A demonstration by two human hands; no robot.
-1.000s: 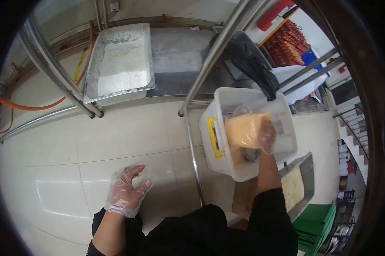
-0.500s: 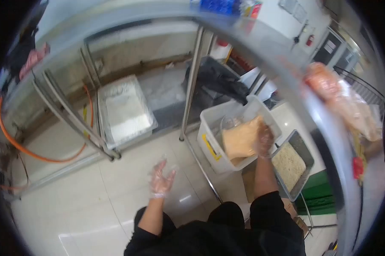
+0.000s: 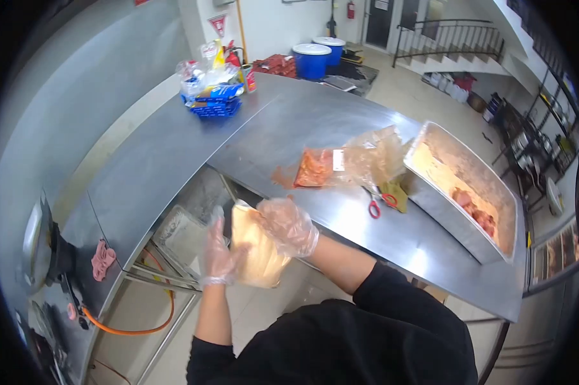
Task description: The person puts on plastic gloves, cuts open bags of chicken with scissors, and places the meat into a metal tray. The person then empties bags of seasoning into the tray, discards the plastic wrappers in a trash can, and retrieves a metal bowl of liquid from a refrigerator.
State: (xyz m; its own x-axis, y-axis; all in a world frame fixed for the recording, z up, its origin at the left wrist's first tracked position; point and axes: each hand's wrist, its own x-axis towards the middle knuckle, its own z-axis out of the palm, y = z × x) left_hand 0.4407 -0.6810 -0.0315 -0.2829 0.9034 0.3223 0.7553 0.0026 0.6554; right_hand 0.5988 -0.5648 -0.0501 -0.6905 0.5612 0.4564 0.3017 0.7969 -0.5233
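A clear plastic bag of pale orange powder [image 3: 259, 260] is held up in front of me, over the gap before the table's edge. My right hand [image 3: 288, 226], in a clear plastic glove, grips its upper right side. My left hand [image 3: 220, 255], gloved the same way, lies against the bag's left side with the thumb over its front. Beyond the hands, a plastic pack of reddish marinated meat [image 3: 316, 168] lies on the steel table [image 3: 264, 142]. Red-handled scissors [image 3: 380, 203] rest beside it.
A deep metal pan [image 3: 440, 208] with orange powder and pieces of meat stands on the right. A blue basket [image 3: 216, 108] with packets sits at the back left. A pink cloth [image 3: 103, 260] is at far left. Under the table is a tray [image 3: 184, 236] of white powder.
My right hand has lifted the bag of powder out of the white bin below the table. My left hand has come to the bag's side. The view has swung up to the tabletop.
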